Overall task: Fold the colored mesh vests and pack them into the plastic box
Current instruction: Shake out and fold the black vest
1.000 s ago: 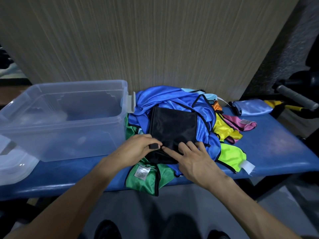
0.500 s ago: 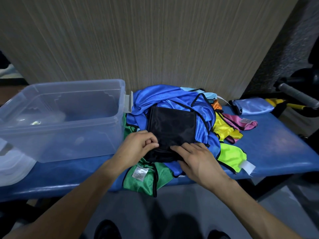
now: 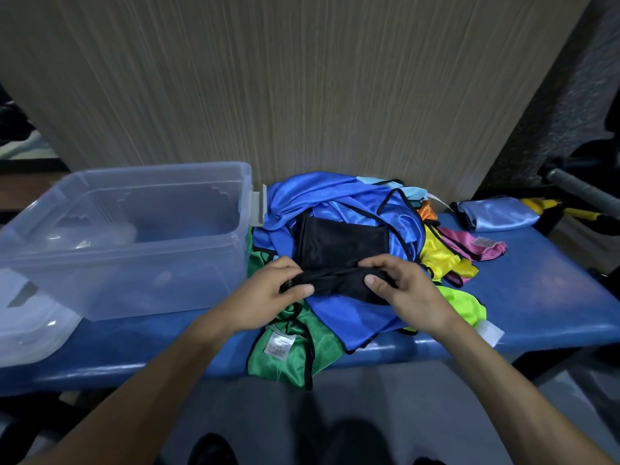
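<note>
Gripping the near edge of the folded black mesh vest (image 3: 340,251), the left hand (image 3: 268,295) and right hand (image 3: 407,290) each pinch one end of the rolled hem, its long axis running left to right between them. The vest lies atop the heap of blue, green and yellow mesh vests (image 3: 352,313) on the blue padded worktop (image 3: 543,297). The clear plastic box (image 3: 134,236) stands just left of the heap, nearer the left hand, so the carry probably goes leftward.

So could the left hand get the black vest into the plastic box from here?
Probably yes. The left hand grips the black vest just right of the plastic box, which stands open-topped with nothing between them. The right hand grips the vest too.
</note>
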Motion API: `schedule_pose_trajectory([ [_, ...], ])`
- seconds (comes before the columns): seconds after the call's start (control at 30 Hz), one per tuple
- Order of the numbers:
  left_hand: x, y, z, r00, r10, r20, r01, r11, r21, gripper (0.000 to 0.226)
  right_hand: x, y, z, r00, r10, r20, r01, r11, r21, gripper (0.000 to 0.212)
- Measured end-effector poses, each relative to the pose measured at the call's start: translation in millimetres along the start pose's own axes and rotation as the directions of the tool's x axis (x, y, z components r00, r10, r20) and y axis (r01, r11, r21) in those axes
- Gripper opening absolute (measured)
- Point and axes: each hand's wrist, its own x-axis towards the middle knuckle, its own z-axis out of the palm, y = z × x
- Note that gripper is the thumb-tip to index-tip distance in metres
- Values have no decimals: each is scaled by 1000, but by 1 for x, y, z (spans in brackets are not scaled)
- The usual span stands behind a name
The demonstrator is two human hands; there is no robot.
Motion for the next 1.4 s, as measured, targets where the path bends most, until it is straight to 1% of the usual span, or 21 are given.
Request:
schedule_pose_trajectory([
  [0.07, 0, 3, -1, 999, 13, -29, -13, 1000, -8, 54, -1, -1, -5, 1000, 16, -18, -15, 997, 71, 20],
  [0.1, -1, 5, 0, 999, 18, -37, -17, 1000, 1, 63, -3, -1, -6, 999, 32, -23, -30, 994, 103, 18],
  [0.13, -2, 6, 1, 1000, 16, -26, -15, 1000, 8, 68, -5, -3, -7, 998, 52, -27, -48, 990, 133, 17],
  [0.23, -7, 7, 8, 996, -18, 86, 15, 999, 33, 63, -12, -5, -8, 993, 113, -26, -106, 976, 189, 13],
  [0.27, -9, 7, 11, 995, -22, 97, 19, 999, 34, 62, -14, -5, -8, 991, 130, -22, -123, 974, 192, 12],
  [0.3, -10, 8, 14, 996, -21, 85, 20, 1000, 11, 58, -15, -3, -8, 989, 145, -19, -139, 973, 183, 11],
  [0.37, -14, 13, 20, 999, -17, 34, 19, 999, -39, 45, -17, 1, -9, 986, 169, -6, -166, 974, 157, 10],
  [0.4, -15, 15, 21, 999, -30, 19, 30, 999, -32, 43, -19, 3, -9, 984, 177, 2, -176, 974, 145, 10],
  [0.5, -17, 17, 25, 996, -88, 5, 88, 995, -37, 70, -22, 10, -9, 981, 196, 19, -196, 974, 112, 10],
  [0.53, -19, 18, 27, 994, -109, -12, 108, 992, -68, 73, -23, 10, -9, 980, 198, 20, -199, 974, 112, 10],
  [0.6, -20, 22, 29, 986, -154, -71, 145, 982, -119, 69, -22, 10, -8, 982, 191, 11, -191, 975, 114, 9],
  [0.67, -19, 28, 32, 970, -196, -144, 177, 975, -136, 61, -21, 10, -7, 984, 177, -26, -174, 980, 95, 9],
  [0.73, -17, 30, 35, 959, -222, -178, 203, 972, -121, 60, -20, 11, -5, 986, 147, -74, -148, 989, -3, 8],
  [0.8, -15, 32, 37, 951, -238, -196, 225, 970, -88, 59, -21, 9, -3, 988, 102, -114, -120, 979, -166, 6],
  [0.93, -8, 32, 39, 940, -260, -222, 257, 965, -43, 57, -17, 7, 1, 991, -19, -132, -44, 887, -459, 9],
  [1.0, -4, 32, 39, 938, -248, -241, 252, 968, -18, 57, -13, 8, 3, 989, -61, -136, -19, 854, -521, 10],
  [1.07, -1, 35, 40, 938, -227, -264, 240, 971, 18, 56, -9, 8, 4, 983, -86, -160, -25, 810, -586, 13],
  [1.17, 5, 37, 41, 933, -222, -283, 251, 966, 67, 55, -4, 9, 8, 972, -101, -211, -75, 718, -692, 18],
  [1.27, 12, 37, 44, 926, -217, -310, 268, 954, 131, 55, 1, 11, 10, 958, -101, -267, -140, 650, -747, 21],
  [1.4, 22, 33, 45, 920, -231, -315, 313, 919, 240, 59, 6, 22, 13, 919, -186, -348, -204, 530, -823, 27],
])
